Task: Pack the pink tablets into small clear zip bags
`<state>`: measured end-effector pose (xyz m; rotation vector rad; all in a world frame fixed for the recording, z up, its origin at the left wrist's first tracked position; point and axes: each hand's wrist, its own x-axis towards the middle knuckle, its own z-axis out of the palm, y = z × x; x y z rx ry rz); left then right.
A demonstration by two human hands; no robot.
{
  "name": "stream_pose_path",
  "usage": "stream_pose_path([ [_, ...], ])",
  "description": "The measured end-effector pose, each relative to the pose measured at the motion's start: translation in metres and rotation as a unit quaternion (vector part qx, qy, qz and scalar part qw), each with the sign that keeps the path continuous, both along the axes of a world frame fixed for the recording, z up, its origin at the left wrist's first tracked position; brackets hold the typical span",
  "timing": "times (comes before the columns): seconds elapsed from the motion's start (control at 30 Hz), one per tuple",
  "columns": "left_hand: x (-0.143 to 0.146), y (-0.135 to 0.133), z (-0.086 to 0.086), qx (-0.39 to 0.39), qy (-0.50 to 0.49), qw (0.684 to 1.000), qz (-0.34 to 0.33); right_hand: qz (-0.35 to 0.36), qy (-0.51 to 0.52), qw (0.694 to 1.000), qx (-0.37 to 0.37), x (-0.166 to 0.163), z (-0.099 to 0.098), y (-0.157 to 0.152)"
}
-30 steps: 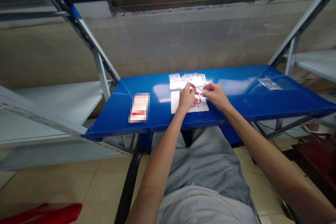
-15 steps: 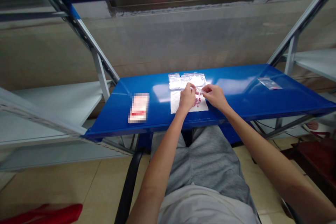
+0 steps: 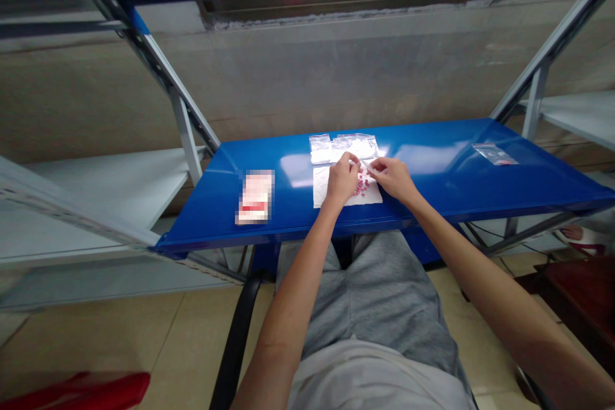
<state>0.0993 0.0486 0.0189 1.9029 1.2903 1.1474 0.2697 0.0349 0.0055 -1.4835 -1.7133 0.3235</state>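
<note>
My left hand is closed in a pinch over a white sheet, probably paper or cloth. My right hand is also pinched, just to the right of it. Between the fingertips of both hands runs something thin and whitish, too small to name. Several small pinkish-red pieces, like beads, lie scattered on the sheet below the fingers. Right behind the sheet are clear plastic bags with white contents.
The blue shelf top holds a pixelated red-and-white item on the left and another clear bag at the far right. Metal uprights frame both sides. A red object lies on the floor at lower left.
The right hand has shifted slightly, its fingertips lower and nearer the pieces. The left hand stays almost where it was. The view has moved a touch.
</note>
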Motion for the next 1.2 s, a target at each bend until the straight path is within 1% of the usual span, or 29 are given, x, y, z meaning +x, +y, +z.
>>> stream_pose_path([
  [0.2, 0.000, 0.000, 0.001, -0.008, -0.013, 1.000, 0.002, 0.007, 0.033, 0.999, -0.005, 0.001, -0.002, 0.002],
  [0.3, 0.000, -0.001, 0.002, -0.009, -0.024, 1.000, 0.000, 0.032, 0.106, 0.993, -0.032, 0.001, -0.003, 0.000],
  [0.4, 0.001, -0.001, 0.002, -0.004, -0.029, 1.000, -0.008, 0.052, 0.194, 0.978, -0.052, 0.000, -0.003, -0.003],
  [0.47, 0.001, -0.001, 0.002, -0.007, -0.025, 1.000, -0.009, 0.058, 0.225, 0.971, -0.061, 0.000, -0.002, -0.004],
  [0.53, 0.002, -0.001, 0.001, -0.011, -0.021, 1.000, -0.008, 0.051, 0.223, 0.971, -0.066, 0.001, 0.000, -0.006],
  [0.67, 0.003, 0.000, 0.001, -0.020, -0.025, 0.999, -0.005, 0.023, 0.173, 0.983, -0.061, 0.005, 0.004, -0.008],
  [0.83, 0.002, 0.002, 0.000, -0.021, -0.037, 0.999, -0.013, 0.022, 0.198, 0.978, -0.066, 0.006, 0.004, -0.008],
  [0.9, 0.001, 0.003, -0.001, -0.016, -0.043, 0.999, -0.015, 0.025, 0.232, 0.970, -0.069, 0.004, 0.003, -0.008],
  [1.07, 0.000, 0.004, 0.003, -0.008, -0.045, 0.999, 0.017, 0.047, 0.333, 0.939, -0.073, 0.000, 0.000, -0.007],
  [1.13, -0.002, 0.002, 0.007, -0.026, -0.058, 0.998, 0.007, 0.054, 0.368, 0.925, -0.075, -0.001, -0.001, -0.007],
  [1.2, -0.004, -0.001, 0.010, -0.054, -0.078, 0.995, -0.022, 0.058, 0.395, 0.913, -0.080, -0.002, -0.002, -0.007],
])
